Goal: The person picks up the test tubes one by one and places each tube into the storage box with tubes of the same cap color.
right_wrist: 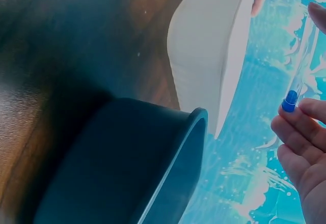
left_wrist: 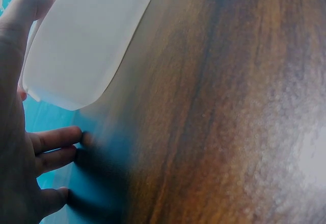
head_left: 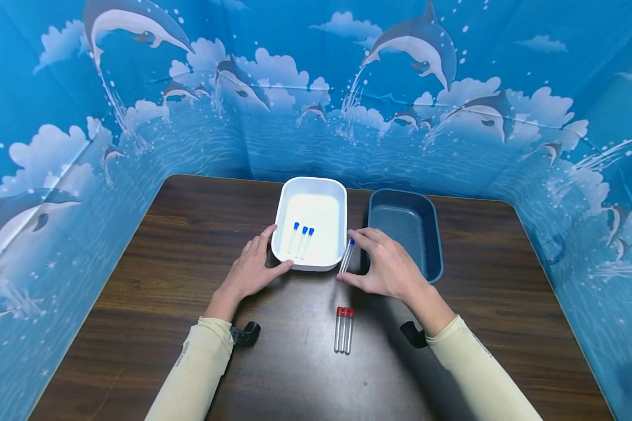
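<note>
My right hand (head_left: 392, 266) pinches a clear blue-capped test tube (right_wrist: 290, 99) lengthwise, fingers at the cap and thumb at the other end. It holds the tube beside the right wall of a white plastic tray (head_left: 321, 219). Three blue-capped test tubes (head_left: 301, 240) lie inside that tray. At the tray's near left corner, my left hand (head_left: 250, 269) grips it, thumb on the front rim and index finger along the left side. The other left fingers (left_wrist: 56, 140) are spread off the tray. Three red-capped test tubes (head_left: 343, 330) lie side by side on the table, nearer me.
A dark blue tray (head_left: 436, 245) stands right of the white one, partly behind my right hand. Both trays sit toward the far edge of a dark wooden table (head_left: 189, 228). A dolphin-print cloth (head_left: 295, 117) hangs behind and along the sides.
</note>
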`<state>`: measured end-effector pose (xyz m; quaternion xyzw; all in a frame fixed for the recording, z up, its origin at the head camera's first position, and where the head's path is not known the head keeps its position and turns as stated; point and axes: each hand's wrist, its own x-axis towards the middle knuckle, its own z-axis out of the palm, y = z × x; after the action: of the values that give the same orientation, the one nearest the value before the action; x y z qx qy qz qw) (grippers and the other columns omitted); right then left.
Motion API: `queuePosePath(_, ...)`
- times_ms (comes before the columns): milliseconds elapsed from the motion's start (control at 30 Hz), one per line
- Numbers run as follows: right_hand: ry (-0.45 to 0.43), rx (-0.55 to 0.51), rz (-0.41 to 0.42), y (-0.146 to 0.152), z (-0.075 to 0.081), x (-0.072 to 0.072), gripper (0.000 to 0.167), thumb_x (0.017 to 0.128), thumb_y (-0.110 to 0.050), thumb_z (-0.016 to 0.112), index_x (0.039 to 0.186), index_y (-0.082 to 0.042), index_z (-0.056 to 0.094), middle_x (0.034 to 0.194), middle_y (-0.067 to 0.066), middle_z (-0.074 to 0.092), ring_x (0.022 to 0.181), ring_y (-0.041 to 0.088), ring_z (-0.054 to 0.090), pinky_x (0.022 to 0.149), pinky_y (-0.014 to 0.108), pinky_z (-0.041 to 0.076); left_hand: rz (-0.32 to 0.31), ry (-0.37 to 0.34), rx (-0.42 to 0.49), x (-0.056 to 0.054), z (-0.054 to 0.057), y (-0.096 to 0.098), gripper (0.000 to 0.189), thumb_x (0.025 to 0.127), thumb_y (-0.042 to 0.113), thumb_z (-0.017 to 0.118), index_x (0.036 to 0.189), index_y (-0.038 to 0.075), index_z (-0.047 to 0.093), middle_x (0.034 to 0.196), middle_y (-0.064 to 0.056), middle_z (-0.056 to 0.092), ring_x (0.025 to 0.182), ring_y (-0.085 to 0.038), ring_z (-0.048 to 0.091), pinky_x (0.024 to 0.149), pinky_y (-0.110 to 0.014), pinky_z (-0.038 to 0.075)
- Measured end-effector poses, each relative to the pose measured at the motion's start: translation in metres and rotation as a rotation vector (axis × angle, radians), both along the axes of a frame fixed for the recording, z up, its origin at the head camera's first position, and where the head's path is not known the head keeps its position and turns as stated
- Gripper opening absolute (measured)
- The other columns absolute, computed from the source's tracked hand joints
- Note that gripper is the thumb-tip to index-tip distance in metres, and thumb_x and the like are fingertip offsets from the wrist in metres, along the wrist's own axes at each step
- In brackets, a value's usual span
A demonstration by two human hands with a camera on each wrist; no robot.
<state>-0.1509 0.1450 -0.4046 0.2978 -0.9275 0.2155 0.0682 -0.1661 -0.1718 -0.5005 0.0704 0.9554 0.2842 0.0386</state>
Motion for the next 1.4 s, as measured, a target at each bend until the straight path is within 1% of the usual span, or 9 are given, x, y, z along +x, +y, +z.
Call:
queuePosePath(167, -0.024, 0.0, -0.009, -0.005, 0.0, -0.009, 0.087, 0.075, -0.063, 0.073, 0.139, -0.006, 0.056, 0.134, 0.012, 0.056, 0.116, 0.027, 0.055, 0.091, 0.047, 0.049, -0.004, 0.001, 0.002, 0.001, -0.001, 0.0, 0.102, 0.079, 0.082, 0.051, 0.157, 0.036, 0.004, 0.138, -0.01, 0.043, 0.115, -0.027, 0.041, 0.088, -0.051, 0.042)
queuePosePath(433, 0.002, 0.023, 0.005, -0.017, 0.002, -0.027, 0.086, 0.075, -0.062, 0.074, 0.138, -0.006, 0.056, 0.132, 0.012, 0.057, 0.113, 0.027, 0.056, 0.09, 0.045, 0.05, -0.006, 0.002, 0.0, 0.002, 0.0, -0.001, 0.102, 0.077, 0.085, 0.047, 0.156, 0.038, 0.003, 0.138, -0.011, 0.042, 0.115, -0.027, 0.041, 0.088, -0.05, 0.042)
queuePosePath(633, -0.024, 0.066, -0.002, -0.027, -0.005, -0.039, 0.088, 0.075, -0.064, 0.072, 0.14, -0.007, 0.054, 0.137, 0.014, 0.054, 0.118, 0.029, 0.054, 0.093, 0.046, 0.048, -0.007, -0.003, 0.009, 0.003, 0.0, -0.002, 0.101, 0.077, 0.084, 0.048, 0.156, 0.039, 0.003, 0.141, -0.011, 0.041, 0.118, -0.027, 0.041, 0.09, -0.053, 0.042)
queuePosePath(800, -0.051, 0.087, -0.012, -0.035, -0.01, -0.046, 0.088, 0.075, -0.064, 0.072, 0.14, -0.008, 0.055, 0.138, 0.013, 0.054, 0.121, 0.028, 0.052, 0.095, 0.046, 0.048, -0.002, -0.002, 0.012, 0.002, 0.001, -0.001, 0.101, 0.077, 0.085, 0.048, 0.156, 0.039, 0.003, 0.14, -0.01, 0.041, 0.117, -0.027, 0.041, 0.09, -0.052, 0.042)
queuePosePath(1100, -0.086, 0.13, -0.003, -0.051, -0.02, -0.058, 0.087, 0.074, -0.063, 0.073, 0.141, -0.009, 0.054, 0.135, 0.01, 0.056, 0.117, 0.025, 0.054, 0.095, 0.044, 0.048, -0.008, -0.004, 0.011, 0.001, 0.0, -0.002, 0.101, 0.077, 0.085, 0.047, 0.156, 0.039, 0.003, 0.142, -0.01, 0.04, 0.119, -0.027, 0.04, 0.091, -0.054, 0.042)
queuePosePath(1300, -0.09, 0.161, 0.012, -0.056, -0.027, -0.065, 0.087, 0.075, -0.063, 0.073, 0.14, -0.008, 0.055, 0.133, 0.01, 0.057, 0.117, 0.025, 0.055, 0.095, 0.043, 0.048, -0.014, -0.003, 0.014, 0.001, -0.001, -0.002, 0.1, 0.078, 0.084, 0.047, 0.156, 0.039, 0.002, 0.143, -0.011, 0.04, 0.12, -0.027, 0.04, 0.092, -0.054, 0.042)
queuePosePath(1400, -0.105, 0.175, 0.01, -0.058, -0.029, -0.067, 0.088, 0.075, -0.063, 0.074, 0.14, -0.007, 0.055, 0.134, 0.011, 0.057, 0.116, 0.026, 0.056, 0.095, 0.044, 0.047, -0.017, -0.004, 0.011, 0.001, 0.0, -0.002, 0.1, 0.078, 0.084, 0.047, 0.156, 0.039, 0.002, 0.142, -0.011, 0.04, 0.12, -0.028, 0.04, 0.092, -0.055, 0.042)
